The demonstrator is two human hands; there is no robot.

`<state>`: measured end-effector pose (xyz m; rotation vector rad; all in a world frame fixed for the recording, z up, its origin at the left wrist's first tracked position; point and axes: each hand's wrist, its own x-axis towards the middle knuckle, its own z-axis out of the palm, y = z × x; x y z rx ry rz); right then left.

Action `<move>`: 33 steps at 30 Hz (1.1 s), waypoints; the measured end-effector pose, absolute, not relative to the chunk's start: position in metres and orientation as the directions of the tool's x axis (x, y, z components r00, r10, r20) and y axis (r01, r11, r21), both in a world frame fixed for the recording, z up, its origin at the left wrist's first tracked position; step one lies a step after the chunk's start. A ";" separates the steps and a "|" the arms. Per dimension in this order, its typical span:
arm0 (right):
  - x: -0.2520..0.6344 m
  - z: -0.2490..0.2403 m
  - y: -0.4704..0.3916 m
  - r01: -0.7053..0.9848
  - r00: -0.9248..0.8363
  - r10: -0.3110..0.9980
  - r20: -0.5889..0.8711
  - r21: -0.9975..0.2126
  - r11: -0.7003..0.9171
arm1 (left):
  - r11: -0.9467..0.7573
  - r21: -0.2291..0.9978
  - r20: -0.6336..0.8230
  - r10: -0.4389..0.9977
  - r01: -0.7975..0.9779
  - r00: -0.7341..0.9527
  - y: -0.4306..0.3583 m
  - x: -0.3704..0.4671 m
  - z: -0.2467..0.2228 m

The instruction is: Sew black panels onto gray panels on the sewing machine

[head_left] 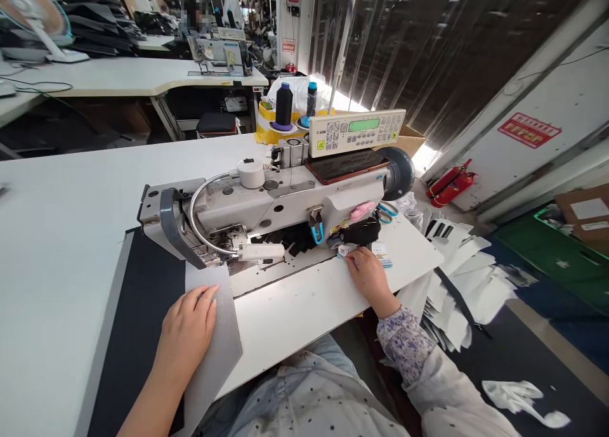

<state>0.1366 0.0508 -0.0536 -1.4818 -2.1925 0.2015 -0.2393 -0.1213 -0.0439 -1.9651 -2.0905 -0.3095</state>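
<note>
Left hand: left hand palm down on the light grey strip of the panel; fingers close together, laid flat, clamped on nothing.
Right hand: right hand on the tabletop, fingers bent and bunched at a small white tag; cannot tell whether they pinch it.
Panel: dark-and-grey panel flat at left, top edge by the sewing machine head.
Surface: white tabletop; black scraps under the machine arm; printed labels beside the right hand.
Machine top: phone lying below the control panel; black thread cone behind.
Floor right: white cut pieces heaped beside the table; red extinguishers by the wall; green crate further right.
Room behind: second white table bearing a fan and another machine; clear strip curtain across the opening.
</note>
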 end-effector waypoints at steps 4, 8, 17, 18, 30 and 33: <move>0.141 -0.053 0.051 0.805 -0.243 0.915 0.321 -0.460 0.375 | 0.074 0.002 0.330 0.941 0.997 -0.070 -0.122 -0.241 -0.045; 0.123 -0.041 0.034 0.765 -0.275 0.857 0.435 -0.441 0.469 | 0.105 0.111 0.313 0.940 0.988 -0.136 -0.122 -0.228 -0.037; -0.052 -0.046 -0.007 0.311 -0.847 0.350 0.400 -0.160 0.937 | 0.287 0.441 -0.081 0.956 0.850 -0.281 -0.078 -0.201 -0.005; -0.065 -0.049 -0.007 0.274 -0.862 0.311 0.400 -0.149 0.950 | 0.323 0.378 -0.071 0.944 0.868 -0.321 -0.076 -0.209 -0.007; -0.084 -0.051 -0.006 0.183 -0.886 0.278 0.370 -0.273 0.945 | 0.437 0.034 0.110 0.892 0.899 -0.438 -0.079 -0.252 -0.021; -0.086 -0.051 -0.007 0.191 -0.890 0.290 0.353 -0.289 0.938 | 0.423 0.020 0.255 0.874 0.906 -0.414 -0.083 -0.244 -0.025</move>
